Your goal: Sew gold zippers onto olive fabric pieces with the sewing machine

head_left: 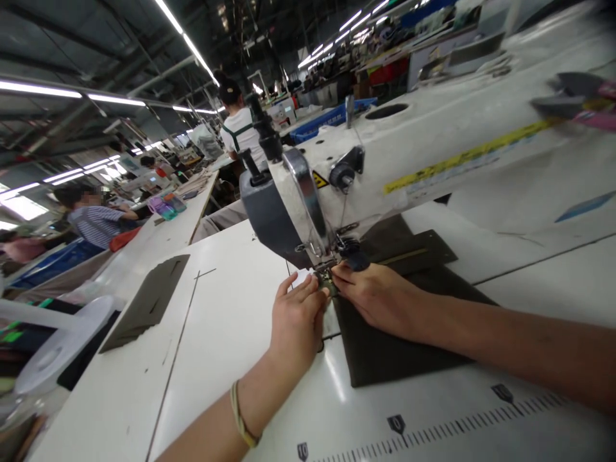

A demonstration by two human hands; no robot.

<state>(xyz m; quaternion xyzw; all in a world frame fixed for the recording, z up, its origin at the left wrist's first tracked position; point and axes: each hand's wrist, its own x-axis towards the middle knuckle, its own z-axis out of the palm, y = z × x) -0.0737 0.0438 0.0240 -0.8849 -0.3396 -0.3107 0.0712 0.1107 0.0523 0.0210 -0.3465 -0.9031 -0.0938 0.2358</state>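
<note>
A white industrial sewing machine (pixel 298 192) stands over the table, its needle and presser foot (pixel 327 264) lowered near a dark olive fabric panel (pixel 399 356). My right hand (pixel 380 295) lies across this panel with its fingers pressed together on the fabric, right beside the foot. Left of the foot, my left hand (pixel 296 317) rests on the machine bed, fingers stretched forward and a little spread. Its fingertips reach the panel's edge by the foot; the thumb is mostly hidden. Another dark piece with a slot (pixel 423 253) lies behind my right hand.
A separate dark fabric piece (pixel 149 305) lies on the white table to the left. A printed ruler scale (pixel 397 425) runs along the front. Scissors (pixel 572 96) rest on the machine arm. A white round stand (pixel 62 346) is at far left. Other people work beyond.
</note>
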